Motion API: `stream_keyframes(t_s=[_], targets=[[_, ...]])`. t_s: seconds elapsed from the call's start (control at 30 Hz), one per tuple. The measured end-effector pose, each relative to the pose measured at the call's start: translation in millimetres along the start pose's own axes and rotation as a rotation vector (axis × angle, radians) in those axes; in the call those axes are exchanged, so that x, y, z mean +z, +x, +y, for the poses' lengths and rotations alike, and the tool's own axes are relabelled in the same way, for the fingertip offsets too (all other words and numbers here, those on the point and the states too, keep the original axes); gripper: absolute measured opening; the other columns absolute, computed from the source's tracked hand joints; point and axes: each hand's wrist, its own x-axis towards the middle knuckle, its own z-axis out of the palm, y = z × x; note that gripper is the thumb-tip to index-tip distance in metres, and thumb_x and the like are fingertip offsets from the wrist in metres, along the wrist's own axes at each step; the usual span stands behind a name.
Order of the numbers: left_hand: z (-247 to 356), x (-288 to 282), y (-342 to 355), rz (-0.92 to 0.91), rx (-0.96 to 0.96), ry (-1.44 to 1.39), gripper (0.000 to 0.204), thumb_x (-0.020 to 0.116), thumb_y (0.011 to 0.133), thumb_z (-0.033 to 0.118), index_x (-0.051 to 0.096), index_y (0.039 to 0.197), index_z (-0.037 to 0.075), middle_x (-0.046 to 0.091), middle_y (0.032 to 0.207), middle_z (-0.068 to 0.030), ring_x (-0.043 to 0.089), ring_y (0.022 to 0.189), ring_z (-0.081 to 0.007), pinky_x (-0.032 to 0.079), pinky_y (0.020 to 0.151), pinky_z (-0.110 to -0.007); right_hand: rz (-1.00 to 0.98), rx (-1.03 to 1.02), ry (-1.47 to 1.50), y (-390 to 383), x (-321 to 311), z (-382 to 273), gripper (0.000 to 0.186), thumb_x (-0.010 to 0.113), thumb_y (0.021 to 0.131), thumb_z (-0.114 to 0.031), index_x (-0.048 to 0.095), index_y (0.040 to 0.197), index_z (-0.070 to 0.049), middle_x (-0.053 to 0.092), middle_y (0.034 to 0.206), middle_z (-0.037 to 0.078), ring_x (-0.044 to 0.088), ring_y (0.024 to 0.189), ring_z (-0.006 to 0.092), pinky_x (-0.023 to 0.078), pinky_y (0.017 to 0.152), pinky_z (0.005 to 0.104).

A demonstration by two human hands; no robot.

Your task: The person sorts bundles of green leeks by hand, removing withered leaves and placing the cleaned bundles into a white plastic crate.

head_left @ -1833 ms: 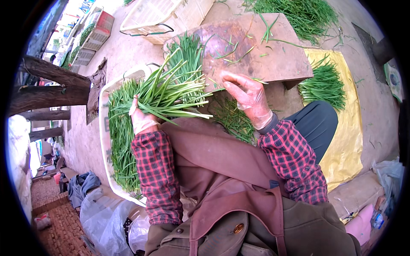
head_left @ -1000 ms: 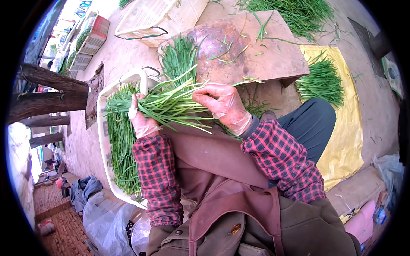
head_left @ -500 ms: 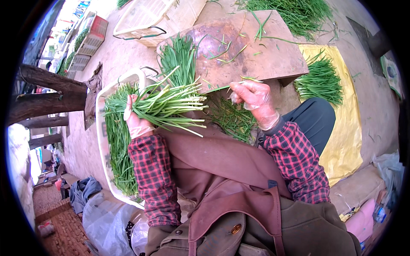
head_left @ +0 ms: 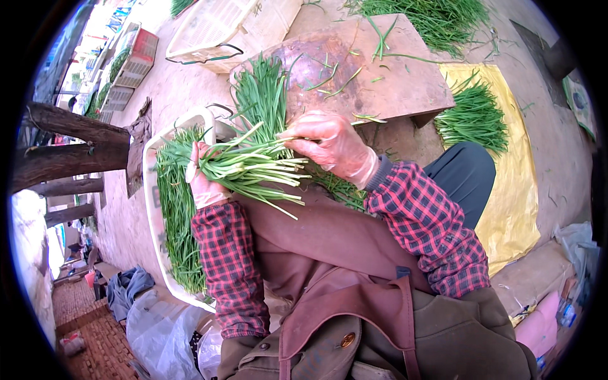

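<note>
Outdoor dirt ground fills the frame; at centre the left hand [head_left: 204, 182] grips a chive bunch [head_left: 250, 166], and the right hand [head_left: 329, 144] seemingly pinches its pale ends between closed fingers.

The worn brown wooden chopping block [head_left: 380, 82] stands straight ahead. On its left part lies a loose heap of green chives [head_left: 261, 95]. Left of the block sits a long white plastic crate [head_left: 152, 209] with more chives in it. Right of the block a yellow plastic sheet [head_left: 525, 190] lies on the ground, another chive pile [head_left: 475, 117] on it. Beyond the block, a pale slatted basket [head_left: 228, 22].
</note>
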Motion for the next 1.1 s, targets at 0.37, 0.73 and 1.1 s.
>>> stream_keyframes(t_s=[0.37, 0.73, 1.1], targets=[[9, 3, -6, -0.133, -0.058, -0.308, 0.019, 0.052, 0.105, 0.018, 0.049, 0.09, 0.008, 0.047, 0.071, 0.0016, 0.045, 0.064, -0.0116, 0.044, 0.064, -0.025, 0.091, 0.68, 0.345, -67, -25, 1, 0.022, 0.069, 0.094, -0.022, 0.071, 0.091, 0.0, 0.068, 0.08, 0.002, 0.06, 0.072, 0.0081, 0.048, 0.066, 0.0244], [6, 9, -8, -0.281, 0.014, -0.272, 0.025, 0.048, 0.107, 0.02, 0.045, 0.084, 0.01, 0.042, 0.071, 0.0009, 0.043, 0.067, -0.0136, 0.044, 0.066, -0.026, 0.143, 0.826, 0.827, -49, 22, -23, 0.017, 0.07, 0.093, -0.015, 0.072, 0.101, 0.001, 0.069, 0.078, 0.003, 0.062, 0.066, 0.0079, 0.051, 0.063, 0.0235], [15, 4, -2, -0.254, 0.137, -0.242, 0.023, 0.053, 0.105, 0.02, 0.047, 0.086, 0.009, 0.04, 0.067, 0.0009, 0.039, 0.061, -0.0126, 0.039, 0.06, -0.024, 0.082, 0.773, 0.829, -50, 15, -49, 0.031, 0.069, 0.097, -0.028, 0.074, 0.104, 0.001, 0.067, 0.084, -0.001, 0.059, 0.072, 0.0047, 0.048, 0.063, 0.0207]])
